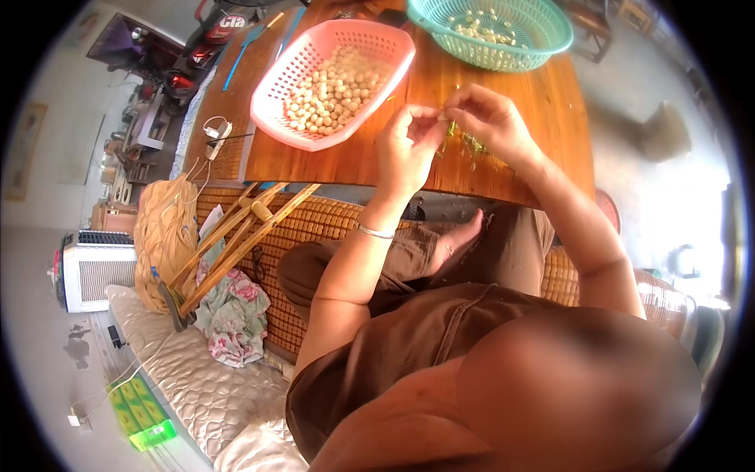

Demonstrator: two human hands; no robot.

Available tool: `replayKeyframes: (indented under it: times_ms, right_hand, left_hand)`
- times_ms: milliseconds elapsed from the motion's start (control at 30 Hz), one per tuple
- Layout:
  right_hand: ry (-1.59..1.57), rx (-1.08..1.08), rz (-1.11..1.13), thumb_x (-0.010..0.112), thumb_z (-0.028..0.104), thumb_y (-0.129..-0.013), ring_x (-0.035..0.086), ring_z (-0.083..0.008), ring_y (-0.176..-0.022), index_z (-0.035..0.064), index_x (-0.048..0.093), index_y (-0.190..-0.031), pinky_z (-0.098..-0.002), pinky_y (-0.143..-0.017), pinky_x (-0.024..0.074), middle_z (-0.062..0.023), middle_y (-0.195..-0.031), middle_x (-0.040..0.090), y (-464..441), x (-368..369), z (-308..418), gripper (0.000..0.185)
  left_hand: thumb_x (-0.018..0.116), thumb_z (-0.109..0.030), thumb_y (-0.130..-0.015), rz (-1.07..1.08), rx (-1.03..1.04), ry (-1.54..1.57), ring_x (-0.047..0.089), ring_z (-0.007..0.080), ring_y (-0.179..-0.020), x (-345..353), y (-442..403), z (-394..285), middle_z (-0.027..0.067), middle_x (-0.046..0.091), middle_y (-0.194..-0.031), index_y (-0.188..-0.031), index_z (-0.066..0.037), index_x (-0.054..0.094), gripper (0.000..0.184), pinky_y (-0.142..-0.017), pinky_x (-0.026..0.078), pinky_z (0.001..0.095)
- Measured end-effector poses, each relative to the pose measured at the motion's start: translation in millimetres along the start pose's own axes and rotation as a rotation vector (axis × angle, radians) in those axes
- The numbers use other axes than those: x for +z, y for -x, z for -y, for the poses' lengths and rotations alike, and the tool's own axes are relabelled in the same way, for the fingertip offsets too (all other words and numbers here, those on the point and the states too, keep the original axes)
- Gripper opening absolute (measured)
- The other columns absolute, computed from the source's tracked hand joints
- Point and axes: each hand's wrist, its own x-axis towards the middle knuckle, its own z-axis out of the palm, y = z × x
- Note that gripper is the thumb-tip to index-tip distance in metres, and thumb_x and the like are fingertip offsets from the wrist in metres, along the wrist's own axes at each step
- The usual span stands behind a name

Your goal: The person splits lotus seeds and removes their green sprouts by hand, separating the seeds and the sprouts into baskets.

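Note:
Above the near edge of the wooden table, my left hand (410,145) and my right hand (495,124) meet fingertip to fingertip. Both are closed in a pinch on one small pale piece (443,116), mostly covered by the fingers; its kind is unclear. Green and yellowish scraps (472,143) lie on the wood beneath my right hand. To the left of my hands stands a pink perforated basket (271,86) with many round beige balls (330,90), like seeds or nuts. Beyond my right hand, a teal basket (503,59) holds smaller whitish pieces (484,30).
The wooden table (550,118) carries a blue-handled tool (236,64) at its far left. Left of my legs are a power strip (220,138), crutch-like wooden poles (236,236), a floral cloth (236,315) and a tan bundle (163,236) on the woven seat (299,271).

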Motion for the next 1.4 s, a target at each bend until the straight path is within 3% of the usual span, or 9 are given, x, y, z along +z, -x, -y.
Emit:
replayKeyframes:
  times_ms: [233,367,467,500,700,1000,1100,1300,1400]
  right_hand:
    - [0.113,0.022,-0.001,0.069,0.009,-0.091,0.06,-0.0039,-0.072,0.0001,0.066,-0.098,-0.0219,-0.065,0.051,-0.0011,-0.082,0.067,1,4,8,0.012]
    - [0.028,0.118,0.034,0.066,0.011,-0.09,0.064,-0.0098,-0.074,0.0003,0.065,-0.097,-0.0264,-0.068,0.0537,-0.0064,-0.084,0.069,4,4,10,0.013]
    - [0.066,0.08,0.039,0.067,0.012,-0.089,0.064,-0.0121,-0.078,-0.0001,0.065,-0.095,-0.0293,-0.071,0.0541,-0.0073,-0.084,0.07,5,2,2,0.014]
    - [0.087,0.12,0.08,0.066,0.009,-0.092,0.061,-0.0085,-0.083,0.0005,0.065,-0.098,-0.0254,-0.074,0.0514,-0.0023,-0.088,0.066,5,1,9,0.011]
    - [0.078,0.089,0.085,0.066,0.008,-0.09,0.062,-0.0101,-0.086,-0.0006,0.064,-0.098,-0.027,-0.076,0.0525,-0.0038,-0.09,0.067,6,3,7,0.012]
    - [0.137,0.091,0.081,0.065,0.008,-0.088,0.062,-0.0094,-0.084,-0.0013,0.065,-0.098,-0.0269,-0.075,0.0526,-0.0046,-0.088,0.068,6,2,12,0.013]
    - [0.136,0.045,0.022,0.067,0.009,-0.084,0.067,-0.0141,-0.077,-0.001,0.066,-0.091,-0.03,-0.071,0.0543,-0.0086,-0.081,0.07,6,4,14,0.012]
    - [0.138,0.052,0.022,0.067,0.009,-0.084,0.067,-0.0145,-0.077,-0.0014,0.067,-0.091,-0.03,-0.071,0.0546,-0.0094,-0.082,0.07,7,4,13,0.013]
    - [0.156,0.102,0.073,0.064,0.008,-0.09,0.063,-0.0104,-0.085,-0.0022,0.065,-0.1,-0.0264,-0.077,0.053,-0.0059,-0.091,0.069,7,2,14,0.014]
  left_hand:
    - [0.071,0.002,-0.085,-0.058,0.108,-0.072,0.061,0.0085,-0.071,-2,3,13,0.0031,0.064,-0.082,-0.093,-0.001,0.061,0.013,-0.064,0.05,0.0234]
    - [0.071,0.003,-0.084,-0.039,0.271,-0.248,0.061,0.0105,-0.074,-4,5,11,0.0066,0.064,-0.089,-0.095,0.001,0.06,0.016,-0.066,0.05,0.0251]
    - [0.071,0.003,-0.085,-0.042,0.242,-0.201,0.06,0.01,-0.074,-2,7,10,0.006,0.062,-0.09,-0.094,0.001,0.059,0.015,-0.067,0.05,0.0246]
    - [0.071,0.003,-0.086,-0.024,0.217,-0.169,0.058,0.0095,-0.074,-2,8,8,0.0054,0.061,-0.091,-0.094,0.001,0.059,0.014,-0.067,0.05,0.0242]
    - [0.07,0.003,-0.088,-0.021,0.187,-0.104,0.055,0.0074,-0.074,-1,10,16,0.004,0.06,-0.096,-0.093,0.0,0.058,0.013,-0.068,0.048,0.0212]
    - [0.069,0.002,-0.089,-0.009,0.115,-0.038,0.054,0.006,-0.074,0,10,8,0.0019,0.061,-0.092,-0.093,0.0,0.059,0.012,-0.068,0.047,0.0201]
    - [0.07,0.0,-0.089,-0.014,0.096,-0.047,0.055,0.0061,-0.075,-1,11,6,0.0018,0.061,-0.092,-0.094,0.0,0.059,0.012,-0.069,0.048,0.0204]
    - [0.07,-0.003,-0.091,-0.004,0.095,-0.039,0.055,0.0067,-0.074,-1,11,3,0.0021,0.061,-0.091,-0.096,0.001,0.059,0.012,-0.069,0.048,0.0207]
    - [0.069,-0.003,-0.091,-0.004,0.076,-0.026,0.056,0.0067,-0.074,-1,11,-1,0.0019,0.061,-0.088,-0.096,0.001,0.059,0.012,-0.069,0.048,0.0207]
